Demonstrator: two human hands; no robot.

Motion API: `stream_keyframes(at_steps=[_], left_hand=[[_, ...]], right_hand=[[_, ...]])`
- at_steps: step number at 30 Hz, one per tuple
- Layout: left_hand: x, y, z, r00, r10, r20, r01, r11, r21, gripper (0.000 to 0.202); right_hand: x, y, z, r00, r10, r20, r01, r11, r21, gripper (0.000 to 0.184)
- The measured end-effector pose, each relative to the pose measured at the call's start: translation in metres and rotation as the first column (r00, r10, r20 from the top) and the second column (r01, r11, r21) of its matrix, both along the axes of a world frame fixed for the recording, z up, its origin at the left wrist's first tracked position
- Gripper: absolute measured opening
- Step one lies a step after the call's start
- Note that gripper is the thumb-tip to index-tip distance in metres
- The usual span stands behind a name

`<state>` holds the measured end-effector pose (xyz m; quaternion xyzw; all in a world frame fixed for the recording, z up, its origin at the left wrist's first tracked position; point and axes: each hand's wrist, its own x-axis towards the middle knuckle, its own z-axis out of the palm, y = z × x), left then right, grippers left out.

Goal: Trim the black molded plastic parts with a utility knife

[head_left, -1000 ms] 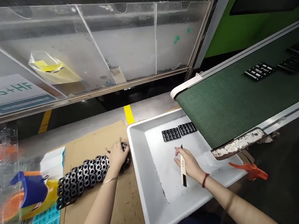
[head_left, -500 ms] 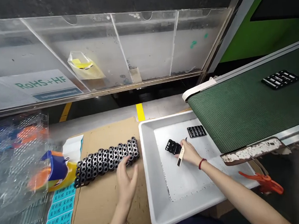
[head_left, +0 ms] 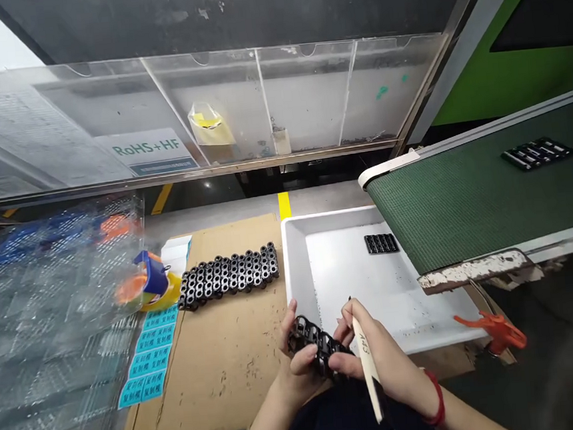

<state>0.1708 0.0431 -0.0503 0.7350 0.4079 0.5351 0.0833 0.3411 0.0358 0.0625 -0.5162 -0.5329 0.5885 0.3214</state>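
Both my hands are at the front edge of the white tray. My left hand [head_left: 297, 364] is shut on a black moulded block of linked rings [head_left: 319, 347]. My right hand [head_left: 371, 348] grips a pale pen-like marker [head_left: 367, 368] with a handwritten "A43" on it, and its fingers press against the block. Another small black block [head_left: 380, 243] lies inside the white tray [head_left: 298, 267]. On the cardboard sheet [head_left: 230, 374], left of the tray, rests a long stack of black ring parts [head_left: 229, 277].
A green conveyor belt [head_left: 466, 206] runs over the tray's right side, carrying black blocks [head_left: 536, 153]. Blue labels [head_left: 151, 357], a taped blue-and-orange object [head_left: 154, 280] and a clear plastic sheet [head_left: 52, 349] lie left. An orange clamp [head_left: 494, 330] sits right.
The black block has been lifted from the tray and is now held by both hands near my body. My left hand has left the stack of rings and moved right.
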Motion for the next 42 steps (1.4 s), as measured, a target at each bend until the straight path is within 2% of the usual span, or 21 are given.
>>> stream_keyframes(at_steps=[3, 6, 10, 12, 14, 17, 20, 25, 28, 30, 34, 35, 36, 38, 39, 42], left_hand=[[-0.003, -0.006, 0.021, 1.000, -0.009, 0.009, 0.009, 0.999, 0.053, 0.060], [-0.006, -0.012, 0.050, 0.993, -0.103, 0.052, 0.111, 0.980, -0.167, 0.054], [-0.002, -0.028, 0.083, 0.958, -0.234, 0.164, 0.279, 0.885, -0.371, 0.056], [0.002, -0.038, 0.093, 0.930, -0.314, 0.190, 0.367, 0.822, -0.436, 0.059], [0.006, -0.048, 0.100, 0.907, -0.362, 0.217, 0.422, 0.771, -0.477, 0.059], [0.007, -0.060, 0.106, 0.904, -0.374, 0.209, 0.427, 0.756, -0.496, 0.059], [0.006, -0.066, 0.110, 0.900, -0.384, 0.204, 0.432, 0.736, -0.521, 0.059], [0.008, -0.073, 0.116, 0.887, -0.428, 0.176, 0.433, 0.634, -0.641, 0.060], [0.013, -0.076, 0.117, 0.880, -0.424, 0.214, 0.450, 0.604, -0.658, 0.058], [0.016, -0.078, 0.117, 0.878, -0.415, 0.240, 0.462, 0.599, -0.654, 0.054], [0.017, -0.082, 0.118, 0.902, -0.381, 0.203, 0.413, 0.623, -0.665, 0.053], [0.017, -0.083, 0.119, 0.909, -0.372, 0.188, 0.395, 0.626, -0.672, 0.053], [0.016, -0.083, 0.121, 0.914, -0.368, 0.173, 0.381, 0.626, -0.681, 0.053], [0.015, -0.084, 0.124, 0.918, -0.368, 0.150, 0.362, 0.620, -0.696, 0.050], [0.015, -0.084, 0.126, 0.919, -0.366, 0.145, 0.358, 0.624, -0.695, 0.049], [0.016, -0.084, 0.130, 0.922, -0.359, 0.147, 0.359, 0.648, -0.671, 0.048]], right_hand=[[0.002, -0.017, 0.002, 0.998, 0.022, -0.054, -0.021, 0.999, 0.028, 0.057], [0.005, -0.030, 0.005, 0.997, -0.040, -0.061, 0.047, 0.992, 0.119, 0.047], [0.013, -0.040, 0.017, 0.977, -0.209, -0.038, 0.211, 0.927, 0.311, 0.032], [0.015, -0.042, 0.024, 0.973, -0.210, -0.096, 0.229, 0.922, 0.311, 0.026], [0.017, -0.045, 0.029, 0.969, -0.148, -0.200, 0.195, 0.950, 0.243, 0.024], [0.019, -0.048, 0.032, 0.943, -0.061, -0.328, 0.125, 0.976, 0.177, 0.026], [0.022, -0.050, 0.033, 0.916, -0.031, -0.401, 0.096, 0.985, 0.142, 0.028], [0.023, -0.055, 0.031, 0.874, -0.004, -0.485, 0.042, 0.997, 0.069, 0.031], [0.018, -0.058, 0.031, 0.891, 0.005, -0.455, 0.030, 0.997, 0.070, 0.034], [0.014, -0.060, 0.031, 0.912, -0.017, -0.411, 0.054, 0.995, 0.079, 0.035], [0.016, -0.062, 0.030, 0.892, -0.173, -0.417, 0.236, 0.966, 0.104, 0.022], [0.019, -0.064, 0.029, 0.879, -0.203, -0.432, 0.278, 0.953, 0.118, 0.023], [0.022, -0.065, 0.028, 0.872, -0.215, -0.439, 0.302, 0.943, 0.139, 0.032], [0.030, -0.070, 0.027, 0.890, -0.194, -0.412, 0.294, 0.935, 0.196, 0.046], [0.033, -0.073, 0.027, 0.906, -0.177, -0.384, 0.273, 0.939, 0.211, 0.044], [0.036, -0.082, 0.027, 0.921, -0.167, -0.351, 0.225, 0.965, 0.132, 0.018]])
